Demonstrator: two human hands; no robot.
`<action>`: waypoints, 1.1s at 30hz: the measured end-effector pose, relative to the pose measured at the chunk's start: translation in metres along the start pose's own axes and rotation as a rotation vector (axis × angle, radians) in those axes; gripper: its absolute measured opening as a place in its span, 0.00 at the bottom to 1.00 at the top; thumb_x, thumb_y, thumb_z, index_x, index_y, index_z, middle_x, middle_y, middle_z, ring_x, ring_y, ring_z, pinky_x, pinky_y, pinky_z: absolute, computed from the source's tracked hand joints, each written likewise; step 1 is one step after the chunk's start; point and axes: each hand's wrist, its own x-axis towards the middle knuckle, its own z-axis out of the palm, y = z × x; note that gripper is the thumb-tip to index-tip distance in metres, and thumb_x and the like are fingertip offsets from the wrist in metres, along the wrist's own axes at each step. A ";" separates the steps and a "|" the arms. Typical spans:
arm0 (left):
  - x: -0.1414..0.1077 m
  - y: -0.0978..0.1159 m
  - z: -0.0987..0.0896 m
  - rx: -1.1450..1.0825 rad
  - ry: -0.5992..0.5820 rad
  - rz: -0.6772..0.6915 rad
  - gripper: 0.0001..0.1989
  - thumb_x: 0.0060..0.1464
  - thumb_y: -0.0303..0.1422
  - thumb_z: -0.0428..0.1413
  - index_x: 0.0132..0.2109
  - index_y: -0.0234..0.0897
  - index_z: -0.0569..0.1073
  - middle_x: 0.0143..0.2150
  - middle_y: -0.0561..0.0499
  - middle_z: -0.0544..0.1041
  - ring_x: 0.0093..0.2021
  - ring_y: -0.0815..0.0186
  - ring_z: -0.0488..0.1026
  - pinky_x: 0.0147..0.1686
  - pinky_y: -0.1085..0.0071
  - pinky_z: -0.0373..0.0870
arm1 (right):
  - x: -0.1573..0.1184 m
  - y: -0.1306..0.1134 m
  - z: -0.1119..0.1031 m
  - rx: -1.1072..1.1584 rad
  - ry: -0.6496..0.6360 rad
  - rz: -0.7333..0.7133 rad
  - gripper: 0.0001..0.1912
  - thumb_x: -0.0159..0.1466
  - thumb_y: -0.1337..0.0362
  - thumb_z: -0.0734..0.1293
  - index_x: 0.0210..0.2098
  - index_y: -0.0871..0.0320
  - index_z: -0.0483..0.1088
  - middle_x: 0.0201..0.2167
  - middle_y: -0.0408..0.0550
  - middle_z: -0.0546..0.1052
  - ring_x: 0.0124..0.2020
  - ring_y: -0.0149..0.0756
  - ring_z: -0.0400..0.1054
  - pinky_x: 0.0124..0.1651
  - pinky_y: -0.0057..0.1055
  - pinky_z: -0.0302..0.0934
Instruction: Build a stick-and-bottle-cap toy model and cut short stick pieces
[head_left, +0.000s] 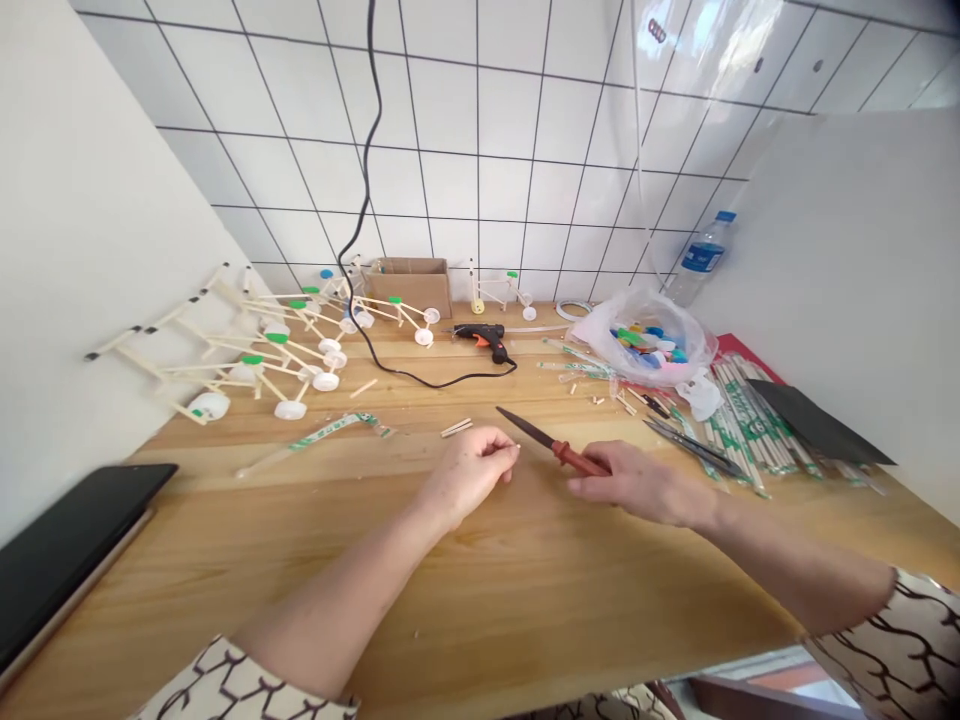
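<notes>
My right hand [626,482] is closed around the red-brown handle of a knife [536,432], whose dark blade points up and left over the wooden table [480,580]. Left of the blade, my left hand [480,465] is closed in a pinch. A small pale tip shows at its fingertips, but most of what it holds is hidden. Just behind my left hand lie a few short wooden sticks [456,428]. The blade and my left fingers are apart.
A black glue gun [484,338] lies behind the knife. Stick models with white wheels [291,409] stand at the left, near a phone [71,530]. At the right are a bag of bottle caps [649,345], scissors [694,447] and wrapped sticks [761,415].
</notes>
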 end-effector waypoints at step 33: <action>0.065 0.005 -0.045 0.732 0.325 -0.007 0.18 0.42 0.47 0.53 0.18 0.37 0.68 0.13 0.55 0.61 0.19 0.67 0.60 0.20 0.72 0.50 | 0.025 0.006 0.056 -0.570 0.529 -0.663 0.08 0.60 0.68 0.59 0.28 0.62 0.68 0.32 0.52 0.69 0.36 0.38 0.61 0.44 0.40 0.50</action>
